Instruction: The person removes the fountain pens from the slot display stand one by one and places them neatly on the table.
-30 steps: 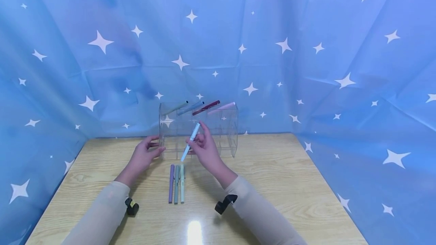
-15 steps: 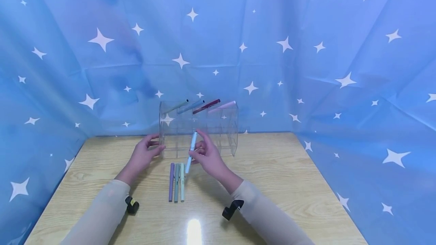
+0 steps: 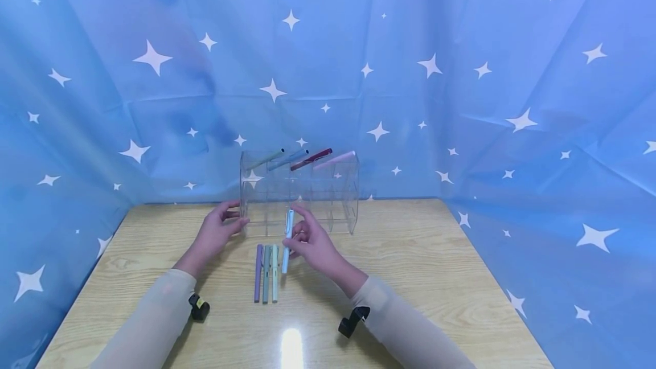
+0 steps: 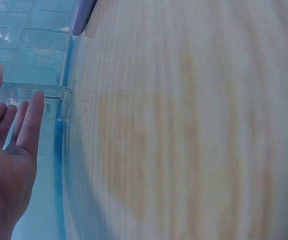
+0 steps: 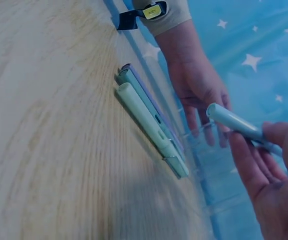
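Note:
My right hand [image 3: 314, 242] pinches a light blue capped pen [image 3: 288, 241] between thumb and fingers, above the table. To its left, three pens lie side by side: a purple pen [image 3: 258, 273], a grey-green pen [image 3: 266, 274] and a pale green pen [image 3: 274, 273]. A clear acrylic rack [image 3: 299, 226] stands behind them. At the rack's left side rests my left hand [image 3: 217, 232], its fingers fairly straight against the side and the thumb at the front edge. In the right wrist view the light blue pen [image 5: 236, 122] points its end toward the left hand [image 5: 199, 82].
Across the rack's top lean a green pen [image 3: 266, 158], a blue pen [image 3: 288, 160], a dark red pen [image 3: 311, 159] and a pink pen [image 3: 335, 159]. A blue star-patterned curtain [image 3: 410, 101] rises behind the wooden table [image 3: 430, 255].
My right hand has brought the light blue pen down and toward me, turning it from a slant to nearly parallel with the pens on the table. The left hand has stayed at the rack.

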`<state>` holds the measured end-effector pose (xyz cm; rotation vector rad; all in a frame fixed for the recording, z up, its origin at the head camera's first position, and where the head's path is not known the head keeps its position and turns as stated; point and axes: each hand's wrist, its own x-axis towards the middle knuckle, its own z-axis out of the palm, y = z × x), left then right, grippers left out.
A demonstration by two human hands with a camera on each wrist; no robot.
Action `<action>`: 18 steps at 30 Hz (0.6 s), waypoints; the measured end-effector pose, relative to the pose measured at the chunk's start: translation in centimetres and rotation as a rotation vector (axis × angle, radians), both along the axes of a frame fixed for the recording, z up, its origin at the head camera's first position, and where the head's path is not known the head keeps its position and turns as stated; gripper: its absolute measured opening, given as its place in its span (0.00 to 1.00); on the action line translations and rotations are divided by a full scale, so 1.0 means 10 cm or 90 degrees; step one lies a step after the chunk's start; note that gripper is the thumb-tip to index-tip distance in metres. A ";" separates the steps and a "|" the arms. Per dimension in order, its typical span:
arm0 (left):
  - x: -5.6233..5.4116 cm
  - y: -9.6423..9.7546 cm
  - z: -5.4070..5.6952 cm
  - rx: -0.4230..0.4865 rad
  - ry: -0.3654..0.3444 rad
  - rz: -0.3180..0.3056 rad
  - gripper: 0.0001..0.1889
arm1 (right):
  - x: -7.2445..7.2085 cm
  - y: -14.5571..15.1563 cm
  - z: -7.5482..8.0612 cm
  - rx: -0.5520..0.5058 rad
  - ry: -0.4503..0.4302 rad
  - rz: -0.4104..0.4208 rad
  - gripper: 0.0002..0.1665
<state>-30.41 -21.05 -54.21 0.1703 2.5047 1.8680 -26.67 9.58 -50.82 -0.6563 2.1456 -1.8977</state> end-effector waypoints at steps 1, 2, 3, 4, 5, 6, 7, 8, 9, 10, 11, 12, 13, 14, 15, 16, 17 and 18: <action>0.00 0.00 0.00 0.001 -0.001 0.000 0.37 | 0.01 0.00 -0.01 0.003 -0.002 0.000 0.51; 0.00 0.00 0.00 0.002 -0.001 0.000 0.36 | 0.01 0.00 -0.01 0.004 -0.005 0.000 0.51; 0.00 0.00 0.00 0.003 -0.002 0.001 0.36 | 0.02 0.00 -0.01 0.007 -0.007 0.000 0.51; 0.00 0.01 0.00 0.003 -0.002 0.001 0.36 | 0.03 0.00 -0.02 0.009 -0.010 -0.001 0.51; 0.00 0.01 0.00 0.004 -0.002 0.001 0.36 | 0.04 0.01 -0.03 0.010 -0.013 0.000 0.51; 0.00 0.00 0.00 0.004 -0.001 0.001 0.36 | 0.04 0.01 -0.04 0.012 -0.017 0.000 0.52; 0.00 0.00 0.00 0.004 -0.002 0.003 0.36 | 0.05 0.01 -0.05 0.014 -0.019 0.000 0.52; 0.00 0.00 0.00 0.003 0.000 0.003 0.37 | 0.06 0.01 -0.06 0.017 -0.022 0.000 0.52; 0.00 0.00 0.00 0.002 0.002 0.002 0.37 | 0.07 0.01 -0.07 0.019 -0.026 0.000 0.52; 0.00 0.00 0.00 0.003 0.004 0.001 0.37 | 0.08 0.01 -0.08 0.022 -0.029 0.000 0.52; 0.00 0.00 0.00 0.003 0.006 0.000 0.37 | 0.08 0.01 -0.09 0.027 -0.030 -0.001 0.52; 0.00 0.00 0.00 0.003 0.007 0.000 0.37 | 0.09 0.01 -0.11 0.032 -0.032 -0.004 0.52; 0.00 0.00 0.00 0.003 0.008 -0.001 0.37 | 0.09 0.01 -0.12 0.037 -0.034 -0.006 0.52; 0.00 0.00 0.00 0.005 0.007 -0.002 0.37 | 0.10 0.01 -0.14 0.041 -0.036 -0.007 0.51; 0.00 0.00 0.00 0.006 0.005 -0.002 0.37 | 0.10 0.00 -0.15 0.046 -0.037 -0.008 0.51; 0.00 0.00 0.00 0.008 0.003 -0.002 0.37 | 0.11 0.00 -0.16 0.053 -0.035 -0.010 0.51; 0.00 0.00 0.00 0.010 0.002 -0.003 0.37 | 0.11 0.00 -0.18 0.060 -0.033 -0.011 0.51; 0.00 0.00 0.00 0.012 0.000 -0.003 0.37 | 0.11 -0.01 -0.19 0.067 -0.031 -0.011 0.51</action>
